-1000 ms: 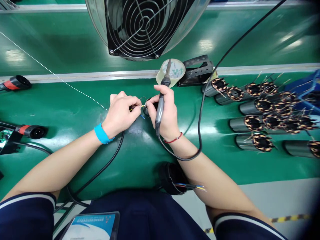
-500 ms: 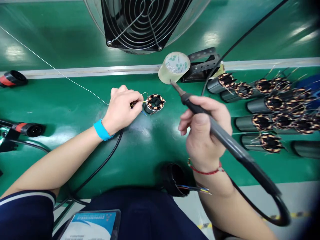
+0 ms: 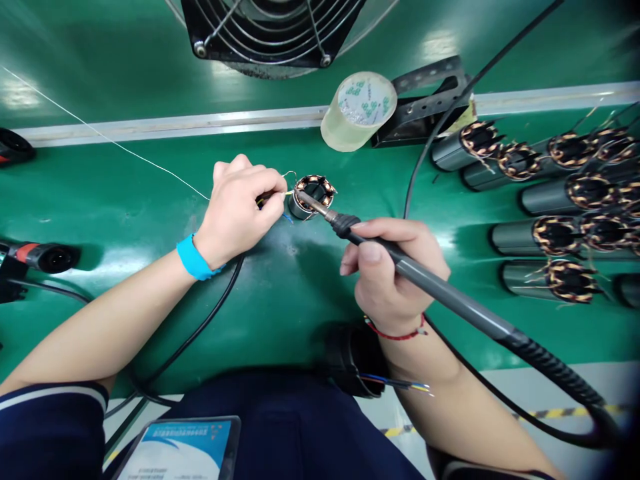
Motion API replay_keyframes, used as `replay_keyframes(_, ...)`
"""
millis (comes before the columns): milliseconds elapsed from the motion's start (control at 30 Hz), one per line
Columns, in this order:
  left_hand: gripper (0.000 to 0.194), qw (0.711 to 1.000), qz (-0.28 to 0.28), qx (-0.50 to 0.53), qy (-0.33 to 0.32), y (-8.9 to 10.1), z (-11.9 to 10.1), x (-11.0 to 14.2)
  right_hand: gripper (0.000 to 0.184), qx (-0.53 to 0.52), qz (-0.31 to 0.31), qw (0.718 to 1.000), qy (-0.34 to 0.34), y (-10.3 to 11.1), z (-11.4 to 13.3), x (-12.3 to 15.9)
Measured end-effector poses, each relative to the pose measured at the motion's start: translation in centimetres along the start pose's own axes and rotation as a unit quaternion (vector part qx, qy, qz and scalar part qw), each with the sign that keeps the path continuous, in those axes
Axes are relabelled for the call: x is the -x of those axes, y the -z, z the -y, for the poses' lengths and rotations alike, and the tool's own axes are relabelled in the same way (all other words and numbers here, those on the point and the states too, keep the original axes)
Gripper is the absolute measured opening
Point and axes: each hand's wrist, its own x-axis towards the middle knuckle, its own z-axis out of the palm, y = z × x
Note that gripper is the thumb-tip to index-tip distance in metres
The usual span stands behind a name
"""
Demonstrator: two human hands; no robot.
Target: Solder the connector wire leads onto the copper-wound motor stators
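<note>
My right hand (image 3: 397, 270) is closed round the grip of a soldering iron (image 3: 445, 287), whose tip points left and reaches the rim of a motor stator (image 3: 313, 198). The stator, a dark ring with copper windings, stands on the green bench. To its left, my left hand (image 3: 245, 203) pinches thin wires; a yellow wire (image 3: 289, 193) runs from the fingers to the stator's edge and a blue wire end (image 3: 288, 217) sticks out below. A thin pale strand (image 3: 150, 163), which looks like solder wire, leads from the left to this hand.
Several wound stators (image 3: 560, 233) lie in rows at the right. A roll of clear tape (image 3: 357, 110) and a metal iron stand (image 3: 425, 110) are at the back, below a fan (image 3: 275, 27). A black housing with wires (image 3: 350, 360) sits at the front edge.
My right hand has left the stator's side, shifted the soldering iron into a pen-like grip, and brought its tip down to the stator. My left hand keeps its pinch on the wires.
</note>
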Motion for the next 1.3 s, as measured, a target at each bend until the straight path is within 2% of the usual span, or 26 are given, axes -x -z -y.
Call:
replay_keyframes(333,0.016,1.000,0.004,-0.004,0.002,-0.1,0.0,0.0,0.014,0.008,0.007,1.000,0.007,0.0,-0.1,0.1)
replay_keyframes(933,0.016,0.999,-0.004,-0.040,-0.016,-0.1,0.1,-0.1,0.013,-0.008,0.000,0.996,0.085,-0.4,-0.5,0.0)
replay_keyframes(1133,0.016,0.999,-0.008,-0.041,-0.018,-0.1,0.1,0.0,0.019,-0.005,-0.015,0.997,0.070,-0.3,-0.4,-0.3)
replay_keyframes(1300,0.017,0.999,0.005,-0.038,-0.008,0.0,0.1,0.0,0.038,-0.020,0.043,0.999,-0.007,-0.3,1.0,-2.5)
